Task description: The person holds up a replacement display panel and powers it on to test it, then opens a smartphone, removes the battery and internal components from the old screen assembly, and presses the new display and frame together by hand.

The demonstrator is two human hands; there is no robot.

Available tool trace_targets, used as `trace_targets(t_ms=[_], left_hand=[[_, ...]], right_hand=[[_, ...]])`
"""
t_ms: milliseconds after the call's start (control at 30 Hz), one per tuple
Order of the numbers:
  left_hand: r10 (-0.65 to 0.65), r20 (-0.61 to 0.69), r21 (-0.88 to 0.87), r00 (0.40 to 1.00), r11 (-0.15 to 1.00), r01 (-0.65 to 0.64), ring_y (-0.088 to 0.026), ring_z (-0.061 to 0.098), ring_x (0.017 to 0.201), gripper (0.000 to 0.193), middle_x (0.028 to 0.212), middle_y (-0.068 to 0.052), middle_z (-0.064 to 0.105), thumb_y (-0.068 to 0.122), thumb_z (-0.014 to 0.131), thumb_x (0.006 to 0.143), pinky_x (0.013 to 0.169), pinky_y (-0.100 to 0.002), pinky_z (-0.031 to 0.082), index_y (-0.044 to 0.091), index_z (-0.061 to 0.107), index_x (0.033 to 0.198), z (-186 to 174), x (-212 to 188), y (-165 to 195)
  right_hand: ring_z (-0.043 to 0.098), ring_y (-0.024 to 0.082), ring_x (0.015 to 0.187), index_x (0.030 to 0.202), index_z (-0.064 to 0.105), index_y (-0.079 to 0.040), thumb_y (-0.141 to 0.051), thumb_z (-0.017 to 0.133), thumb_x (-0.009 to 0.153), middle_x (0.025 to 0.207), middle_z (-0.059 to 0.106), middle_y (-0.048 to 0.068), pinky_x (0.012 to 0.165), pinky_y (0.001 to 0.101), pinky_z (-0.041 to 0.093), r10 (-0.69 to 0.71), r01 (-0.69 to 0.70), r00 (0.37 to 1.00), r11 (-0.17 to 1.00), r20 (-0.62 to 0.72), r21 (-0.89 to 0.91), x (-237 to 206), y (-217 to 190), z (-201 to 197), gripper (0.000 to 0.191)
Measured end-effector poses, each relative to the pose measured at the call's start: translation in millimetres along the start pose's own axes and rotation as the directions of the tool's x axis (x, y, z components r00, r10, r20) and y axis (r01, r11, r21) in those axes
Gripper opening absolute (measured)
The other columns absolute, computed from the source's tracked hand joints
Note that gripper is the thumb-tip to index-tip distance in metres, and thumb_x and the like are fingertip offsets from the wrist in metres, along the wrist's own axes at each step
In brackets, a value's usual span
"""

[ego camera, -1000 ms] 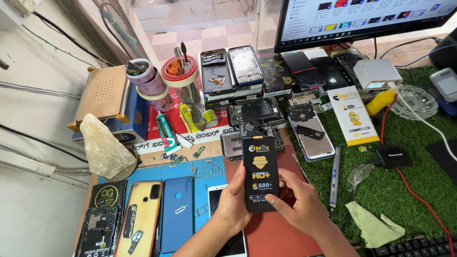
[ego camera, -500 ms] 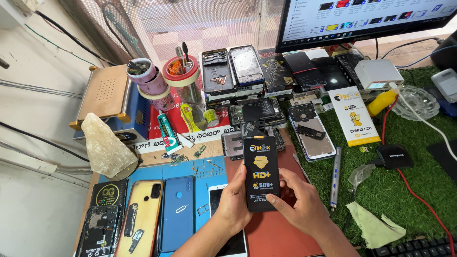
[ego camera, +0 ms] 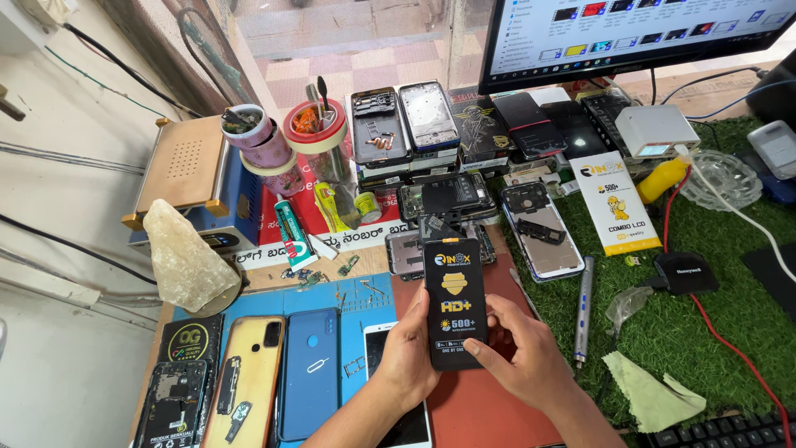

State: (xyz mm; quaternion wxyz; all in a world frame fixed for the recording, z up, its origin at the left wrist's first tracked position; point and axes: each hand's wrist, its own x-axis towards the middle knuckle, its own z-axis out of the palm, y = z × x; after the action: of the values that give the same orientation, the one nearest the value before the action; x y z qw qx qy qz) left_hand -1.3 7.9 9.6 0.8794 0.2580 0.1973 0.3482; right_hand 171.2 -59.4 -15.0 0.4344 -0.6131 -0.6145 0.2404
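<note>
I hold a slim black box (ego camera: 454, 300) with yellow and white print upright over a brown-red mat (ego camera: 489, 411). My left hand (ego camera: 408, 353) grips its lower left edge. My right hand (ego camera: 522, 348) wraps the lower right side, thumb lying across the front near the bottom. Under my left wrist a white phone (ego camera: 377, 340) lies partly covered on a blue work mat (ego camera: 319, 299).
Left of the hands lie a blue phone back (ego camera: 309, 373), a yellow phone frame (ego camera: 245, 382) and a black packet (ego camera: 178, 377). Stacked phones (ego camera: 405, 124), tape rolls (ego camera: 315, 137), a white box (ego camera: 615, 202), a grey screwdriver (ego camera: 583, 307) on green turf, and a monitor (ego camera: 630, 33) stand behind.
</note>
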Motion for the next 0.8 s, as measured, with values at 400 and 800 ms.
trace_targets(t_ms=[400,800], left_hand=[[0.018,0.037,0.001,0.999,1.000,-0.018,-0.024,0.071,0.107,0.049,0.119,-0.013,0.069,0.041,0.029,0.109,0.095,-0.041,0.060,0.011,0.043,0.146,-1.9,-0.2,-0.4],[-0.003,-0.004,0.009,1.000,1.000,0.003,-0.024,0.071,0.107,0.051,0.119,-0.013,0.069,0.042,0.025,0.109,0.095,-0.042,0.060,0.014,0.040,0.148,0.3,-0.6,0.8]], right_hand=[[0.072,0.018,0.084,0.126,0.060,-0.001,-0.037,0.077,0.083,0.090,0.073,0.010,0.073,0.0332,0.058,-0.039,0.038,0.999,0.998,-0.006,-0.041,-0.9,5.2,0.0,0.059],[0.075,0.015,0.078,0.132,0.056,-0.002,-0.028,0.083,0.077,0.090,0.074,0.008,0.067,0.0304,0.061,-0.033,0.032,0.999,0.997,0.017,0.066,-1.9,1.2,-1.2,0.067]])
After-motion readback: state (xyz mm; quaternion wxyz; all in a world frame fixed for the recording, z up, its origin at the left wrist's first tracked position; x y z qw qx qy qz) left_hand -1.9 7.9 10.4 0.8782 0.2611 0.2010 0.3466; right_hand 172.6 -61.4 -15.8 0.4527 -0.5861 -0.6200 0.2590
